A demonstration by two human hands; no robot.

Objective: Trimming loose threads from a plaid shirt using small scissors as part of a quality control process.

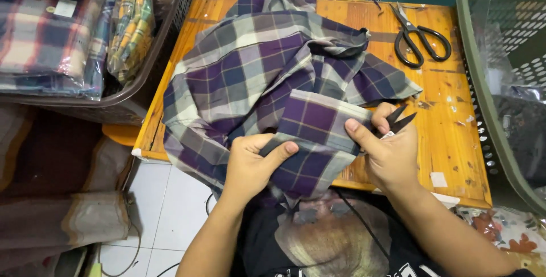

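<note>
We pinch the plaid shirt (273, 78), heaped mid-table, with left hand (253, 163) at 7 o'clock to tauten its fold; right hand (387, 152) clamps fabric edge plus small snips (400, 122), tips clear. Scissors (418, 38) at 1 o'clock.

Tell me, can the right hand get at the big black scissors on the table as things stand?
Probably not freely: the right hand already holds small snips and pinches the plaid shirt. The path to the scissors looks open.
</note>
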